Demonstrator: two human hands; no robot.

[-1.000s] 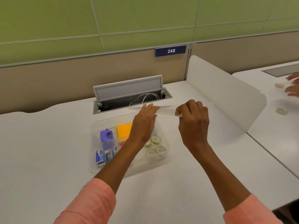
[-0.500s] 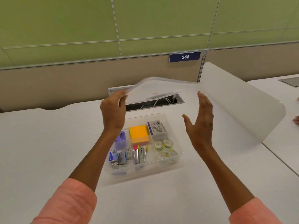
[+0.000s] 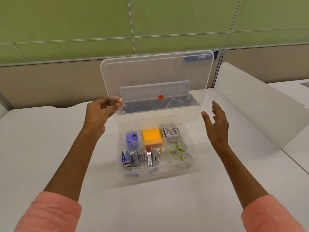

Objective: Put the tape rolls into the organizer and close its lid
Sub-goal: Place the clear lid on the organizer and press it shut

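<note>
A clear plastic organizer (image 3: pixel 195 159) stands open on the white desk. Several small tape rolls (image 3: pixel 179 152) lie in its right front compartment. My left hand (image 3: pixel 102 113) pinches the lower left corner of the clear lid (image 3: pixel 155 76), which stands nearly upright in the air above the organizer's back edge. The lid carries a small red dot. Just right of the lid's lower right corner, my right hand (image 3: pixel 216 124) hovers with spread fingers and holds nothing.
The other compartments hold a purple sharpener (image 3: pixel 132 138), orange sticky notes (image 3: pixel 152 136), a labelled box (image 3: pixel 170 131), staple boxes (image 3: pixel 132 159) and metal clips (image 3: pixel 153 156). Behind is an open cable hatch (image 3: pixel 155 92). A white divider panel (image 3: pixel 260 111) stands at the right.
The lid rose from the desk behind the organizer and tipped upright, facing me. My right hand let go of it and opened; my left hand keeps its grip. The view shifted left.
</note>
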